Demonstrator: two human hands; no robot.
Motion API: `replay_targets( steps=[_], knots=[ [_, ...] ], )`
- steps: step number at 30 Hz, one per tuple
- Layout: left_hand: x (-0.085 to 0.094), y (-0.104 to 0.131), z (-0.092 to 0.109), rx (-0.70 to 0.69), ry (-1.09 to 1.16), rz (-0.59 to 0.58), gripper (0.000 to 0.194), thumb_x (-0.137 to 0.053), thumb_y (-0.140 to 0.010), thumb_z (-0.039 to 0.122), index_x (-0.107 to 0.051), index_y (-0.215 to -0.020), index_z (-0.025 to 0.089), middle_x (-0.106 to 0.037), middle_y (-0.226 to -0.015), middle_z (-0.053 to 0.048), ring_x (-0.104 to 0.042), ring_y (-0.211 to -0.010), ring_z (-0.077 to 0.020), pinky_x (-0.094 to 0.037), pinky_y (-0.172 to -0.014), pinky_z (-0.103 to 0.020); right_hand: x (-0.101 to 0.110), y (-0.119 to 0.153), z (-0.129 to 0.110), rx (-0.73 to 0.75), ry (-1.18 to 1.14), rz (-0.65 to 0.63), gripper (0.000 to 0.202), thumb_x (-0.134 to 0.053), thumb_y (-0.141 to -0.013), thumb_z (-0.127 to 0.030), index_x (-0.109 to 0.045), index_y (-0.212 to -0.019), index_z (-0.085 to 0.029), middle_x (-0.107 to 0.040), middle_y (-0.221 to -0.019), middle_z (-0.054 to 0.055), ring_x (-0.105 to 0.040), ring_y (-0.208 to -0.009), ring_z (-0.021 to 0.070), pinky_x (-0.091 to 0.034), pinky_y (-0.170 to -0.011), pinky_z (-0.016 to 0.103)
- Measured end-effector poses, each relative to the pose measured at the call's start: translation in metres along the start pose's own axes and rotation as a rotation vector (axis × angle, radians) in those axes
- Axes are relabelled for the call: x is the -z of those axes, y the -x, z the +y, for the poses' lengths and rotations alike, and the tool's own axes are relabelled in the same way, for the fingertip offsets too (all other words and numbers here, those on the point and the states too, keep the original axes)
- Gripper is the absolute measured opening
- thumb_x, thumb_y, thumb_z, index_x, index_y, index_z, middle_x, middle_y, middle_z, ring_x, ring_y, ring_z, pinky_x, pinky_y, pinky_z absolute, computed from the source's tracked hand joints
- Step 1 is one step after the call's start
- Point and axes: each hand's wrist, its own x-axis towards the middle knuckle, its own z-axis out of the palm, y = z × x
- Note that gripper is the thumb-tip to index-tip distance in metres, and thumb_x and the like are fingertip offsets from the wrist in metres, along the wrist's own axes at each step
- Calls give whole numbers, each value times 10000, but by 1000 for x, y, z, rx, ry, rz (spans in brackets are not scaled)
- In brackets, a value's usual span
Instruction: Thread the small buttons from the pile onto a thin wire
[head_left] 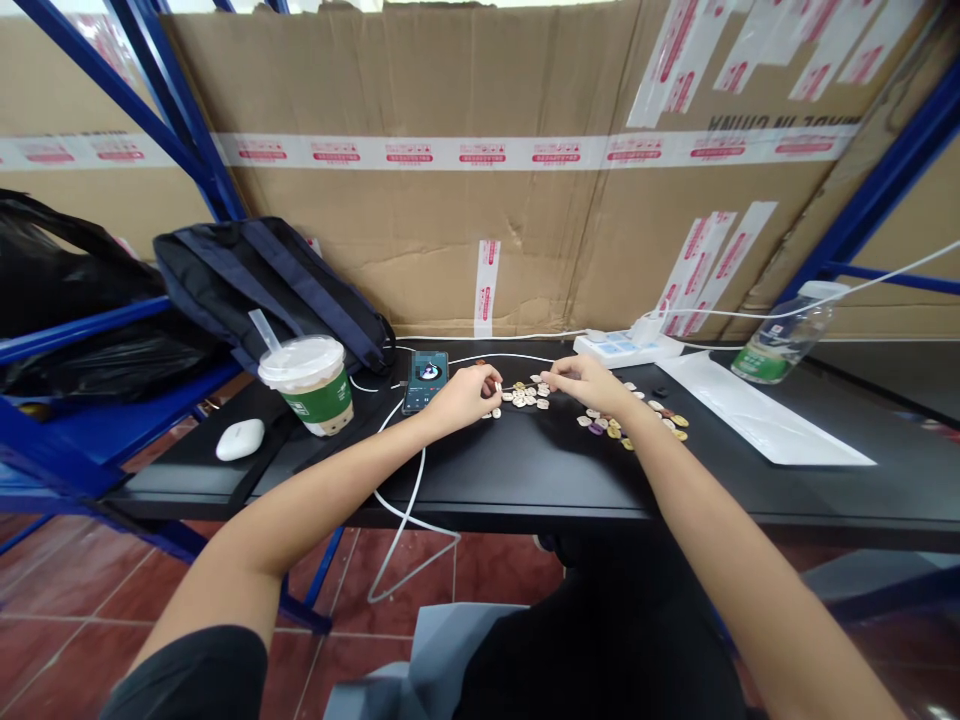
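My left hand [471,393] pinches a small pale bead-like piece [498,388] between its fingertips, above the black table. Opposite it, the fingers of my right hand [589,385] are pinched on what looks like a thin dark cord [520,386], which stretches toward my left fingers. Whether the cord passes through the piece is too small to tell. Between and under both hands lies a group of pale flat pieces [519,399]. Around my right wrist spread several more pieces, yellow, purple, brown and pale [615,430], partly hidden by the forearm.
On the left stand a lidded drink cup [324,405], a white earphone case [240,440] and a dark backpack [274,290]. A lit phone [425,382] lies beside my left hand, near a white cable [405,515]. Rightward are a power strip [628,348], white sheet [757,410] and bottle [784,335].
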Motion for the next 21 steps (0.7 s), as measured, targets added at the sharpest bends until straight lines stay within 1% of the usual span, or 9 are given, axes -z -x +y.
replay_targets(
  steps=[3,6,9,11,15,17,21],
  knots=[
    [0,0,0,-8,-7,3,117,-632,-825,172,-660,-934,141,-686,-759,-25,-673,-716,-150,-528,-688,-252,-1,0,0,-1,3,5,449,-550,-888,-552,-633,-654,-178,-671,-694,54,-582,-682,185,-448,-691,328],
    [1,1,1,-12,-15,4,115,-632,-823,162,-663,-930,135,-689,-760,-30,-673,-723,-156,-531,-699,-257,-4,0,3,-5,-17,34,396,-614,-851,-563,-663,-779,-177,-668,-726,48,-571,-658,173,-447,-639,309],
    [1,1,3,-9,-27,0,113,-641,-812,151,-663,-921,134,-691,-767,-32,-667,-719,-153,-531,-701,-253,-6,0,7,5,-9,65,393,-644,-836,-571,-664,-860,-179,-632,-694,28,-525,-603,154,-418,-586,295],
    [1,1,4,-10,-35,-4,116,-647,-805,145,-661,-920,133,-689,-768,-30,-661,-710,-147,-528,-703,-250,-5,-1,7,8,-4,55,411,-615,-860,-585,-666,-831,-178,-643,-706,35,-544,-632,162,-426,-613,300],
    [1,1,3,-19,-35,-8,119,-641,-808,139,-657,-926,128,-687,-777,-30,-654,-713,-143,-521,-709,-248,-3,-1,6,7,55,13,513,-502,-925,-617,-642,-693,-181,-655,-703,46,-573,-679,183,-433,-674,318],
    [0,1,2,-22,-30,-11,120,-640,-810,143,-654,-929,128,-686,-786,-30,-652,-717,-143,-518,-711,-248,-3,-1,6,-3,80,30,520,-498,-924,-625,-630,-684,-183,-652,-701,43,-572,-672,184,-432,-671,321],
    [0,1,1,-18,-14,-18,112,-636,-811,144,-648,-921,134,-686,-786,-26,-655,-718,-141,-518,-709,-244,-4,-1,10,-1,69,121,453,-546,-898,-607,-633,-756,-186,-669,-769,59,-588,-708,197,-460,-686,331]
  ],
)
